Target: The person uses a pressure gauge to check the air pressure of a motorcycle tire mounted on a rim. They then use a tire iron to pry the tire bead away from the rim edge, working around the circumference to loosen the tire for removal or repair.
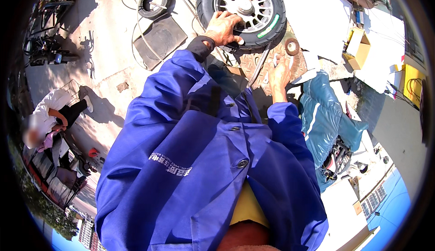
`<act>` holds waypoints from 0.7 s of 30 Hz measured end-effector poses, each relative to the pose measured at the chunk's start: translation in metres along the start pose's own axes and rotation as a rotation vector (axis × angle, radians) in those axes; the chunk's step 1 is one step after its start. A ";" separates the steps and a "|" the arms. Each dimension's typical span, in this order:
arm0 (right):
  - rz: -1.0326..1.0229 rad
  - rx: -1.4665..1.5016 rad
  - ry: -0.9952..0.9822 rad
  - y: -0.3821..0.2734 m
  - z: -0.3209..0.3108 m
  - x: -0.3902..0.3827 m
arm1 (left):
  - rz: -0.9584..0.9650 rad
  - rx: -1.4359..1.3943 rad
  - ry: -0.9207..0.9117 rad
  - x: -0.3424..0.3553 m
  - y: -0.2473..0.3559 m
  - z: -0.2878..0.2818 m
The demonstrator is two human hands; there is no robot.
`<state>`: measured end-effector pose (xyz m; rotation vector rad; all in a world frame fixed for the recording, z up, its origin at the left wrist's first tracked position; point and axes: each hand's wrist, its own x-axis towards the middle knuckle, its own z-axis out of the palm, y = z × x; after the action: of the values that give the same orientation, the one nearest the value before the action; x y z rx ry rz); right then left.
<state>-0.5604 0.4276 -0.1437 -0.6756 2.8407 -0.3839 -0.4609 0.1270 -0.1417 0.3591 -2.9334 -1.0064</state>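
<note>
A black tyre on a silver spoked wheel lies at the top middle, with a green label on its sidewall. My left hand grips the tyre's near side, fingers curled over the sidewall toward the spokes and thumb apart. To the right of the wheel's near edge is my right hand, its fingers bent together; what they hold, if anything, I cannot make out. Between my hands a grey metal bar slants from the tyre's edge toward me. A brown, rusty ring-shaped part sits just beyond my right fingers.
Textured rusty plate lies under the wheel. A smaller tyre and a dark mat are on the ground at left. At right are a teal padded cover and an open cardboard box. A person sits at far left.
</note>
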 end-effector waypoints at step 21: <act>-0.509 0.094 0.040 -0.122 0.019 0.071 | -0.028 -0.043 0.072 0.003 -0.006 0.012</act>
<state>-0.5677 0.2852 -0.1354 -1.3831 2.6319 -0.6052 -0.4637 0.1293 -0.1553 0.4263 -2.8458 -1.0355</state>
